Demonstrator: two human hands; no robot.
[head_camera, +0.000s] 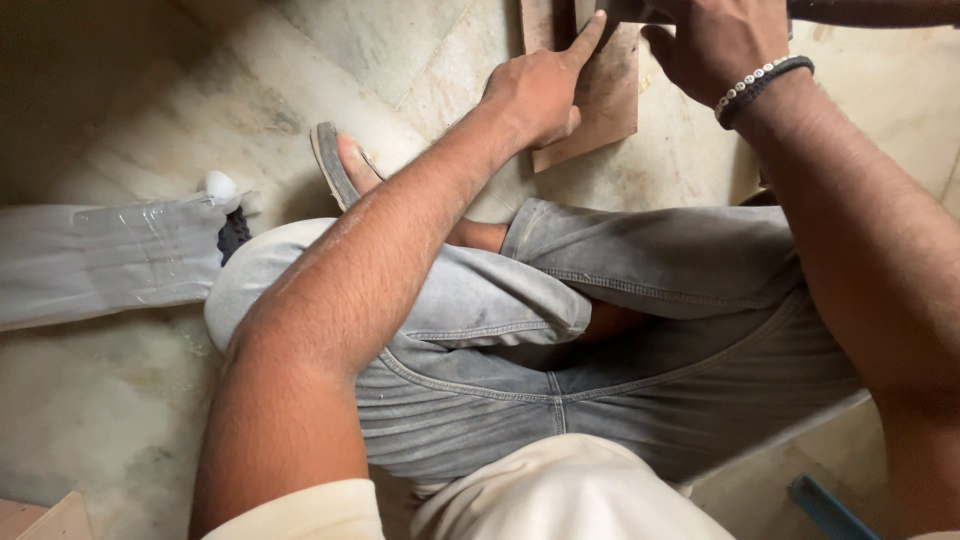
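I sit cross-legged on a marble floor (140, 130) in grey jeans. My left hand (540, 90) rests on a brown wooden board (605, 100) lying on the floor, its index finger stretched out along the board toward the top edge. My right hand (715, 45), with a beaded bracelet and a dark band on the wrist, is closed around a dark tool (625, 10) at the top of the frame, just above the board. Most of the tool is cut off by the frame edge. A sandal (330, 165) is on my foot beside the left forearm.
A long plastic-wrapped panel (100, 260) lies on the floor at left, with a small white lump (220, 185) at its end. Wooden offcuts (40, 520) sit at bottom left. A blue bar (825, 510) pokes in at bottom right.
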